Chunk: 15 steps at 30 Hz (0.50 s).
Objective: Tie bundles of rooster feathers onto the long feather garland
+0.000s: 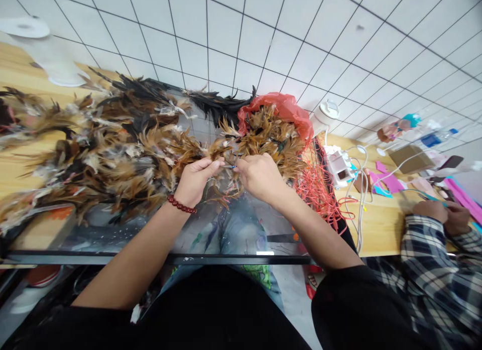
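Observation:
My left hand (196,178), with a dark red bead bracelet (181,205) at the wrist, pinches brown feathers (218,150) at its fingertips. Close beside it, my right hand (259,175) is closed with its fingers curled. A thin, shiny bluish piece (230,166) shows between the two hands; its kind is too small to tell. Left of my hands spreads a large heap of brown, black and white feathers (109,154). Just beyond my right hand, more brown feathers (276,131) lie in a red plastic bag (278,103).
Tangled red strings (316,189) lie right of my right forearm. Beyond them are a white device (338,165) with cables and a white lidded container (326,114). A co-worker's plaid sleeve (425,244) is at far right. A paper roll (28,26) stands at far left.

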Tool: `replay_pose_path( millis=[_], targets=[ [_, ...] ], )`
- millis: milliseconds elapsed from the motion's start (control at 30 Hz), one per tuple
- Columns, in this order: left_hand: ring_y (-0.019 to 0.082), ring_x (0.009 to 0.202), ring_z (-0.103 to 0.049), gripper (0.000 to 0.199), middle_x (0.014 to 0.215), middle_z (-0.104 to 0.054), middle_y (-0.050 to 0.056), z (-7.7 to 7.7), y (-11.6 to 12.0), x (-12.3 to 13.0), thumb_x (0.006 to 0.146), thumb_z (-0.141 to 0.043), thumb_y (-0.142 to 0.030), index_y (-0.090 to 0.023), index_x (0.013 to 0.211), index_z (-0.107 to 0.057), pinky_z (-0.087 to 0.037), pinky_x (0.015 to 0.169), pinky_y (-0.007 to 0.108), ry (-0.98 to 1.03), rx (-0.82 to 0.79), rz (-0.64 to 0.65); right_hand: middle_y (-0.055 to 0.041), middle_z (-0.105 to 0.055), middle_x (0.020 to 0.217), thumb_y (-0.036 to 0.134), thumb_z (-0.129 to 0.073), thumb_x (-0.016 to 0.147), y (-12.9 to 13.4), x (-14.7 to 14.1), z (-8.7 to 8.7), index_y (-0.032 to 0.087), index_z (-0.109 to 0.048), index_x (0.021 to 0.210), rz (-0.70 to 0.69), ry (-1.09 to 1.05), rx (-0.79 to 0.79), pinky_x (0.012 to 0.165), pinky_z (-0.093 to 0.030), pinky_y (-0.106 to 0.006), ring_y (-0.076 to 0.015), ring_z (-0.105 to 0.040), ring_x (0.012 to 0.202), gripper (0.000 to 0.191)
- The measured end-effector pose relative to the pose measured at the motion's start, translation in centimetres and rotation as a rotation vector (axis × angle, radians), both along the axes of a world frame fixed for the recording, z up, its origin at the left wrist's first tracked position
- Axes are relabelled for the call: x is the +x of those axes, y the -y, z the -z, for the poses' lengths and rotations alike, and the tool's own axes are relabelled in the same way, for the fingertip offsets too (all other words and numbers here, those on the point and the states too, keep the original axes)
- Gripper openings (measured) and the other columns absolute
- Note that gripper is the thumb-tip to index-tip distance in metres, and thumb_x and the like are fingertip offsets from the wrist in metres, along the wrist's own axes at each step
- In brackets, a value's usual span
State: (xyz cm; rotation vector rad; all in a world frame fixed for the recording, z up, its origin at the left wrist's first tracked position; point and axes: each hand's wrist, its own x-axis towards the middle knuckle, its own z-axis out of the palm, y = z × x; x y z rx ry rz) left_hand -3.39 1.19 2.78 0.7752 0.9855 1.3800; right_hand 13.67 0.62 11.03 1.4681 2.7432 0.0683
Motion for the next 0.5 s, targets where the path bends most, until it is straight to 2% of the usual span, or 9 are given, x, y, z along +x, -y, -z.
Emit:
replay_pose_path(
  millis=[100,233,500],
  targets=[
    [0.019,0.094,-0.067,0.023,0.099,-0.074,0.011,-0.1,-0.1,-0.3,0.064,-0.085,-0.03,-0.014,0.076,-0.074,-0.051,0.085,0.031,0.108,-0.095,0.048,-0.0131,-0.069,0.098,0.031,-0.038,0.099,0.4,0.8,0.3,0.014,-0.067,0.103,0.058,0.021,0.012,0.078,-0.031,-0.034,-0.0235,-0.061,0.094,0.033],
    [0.018,0.092,-0.067,0.024,0.101,-0.073,0.012,0.1,-0.2,-0.6,0.067,-0.083,-0.029,-0.013,0.081,-0.073,-0.051,0.083,0.031,0.184,-0.171,0.098,-0.0146,-0.067,0.103,0.034,-0.041,0.098,1.1,1.3,0.3,0.014,-0.064,0.113,0.124,0.064,0.047,0.079,-0.032,-0.036,-0.0263,-0.061,0.096,0.034],
    [0.018,0.087,-0.066,0.032,0.091,-0.075,0.009,0.3,-0.2,0.1,0.055,-0.09,-0.035,-0.014,0.073,-0.073,-0.049,0.081,0.029,0.072,-0.078,-0.004,-0.0157,-0.067,0.102,0.033,-0.043,0.097,1.0,-1.1,-0.4,0.013,-0.065,0.106,0.072,0.062,0.066,0.081,-0.034,-0.038,-0.0289,-0.061,0.099,0.03]
  ],
)
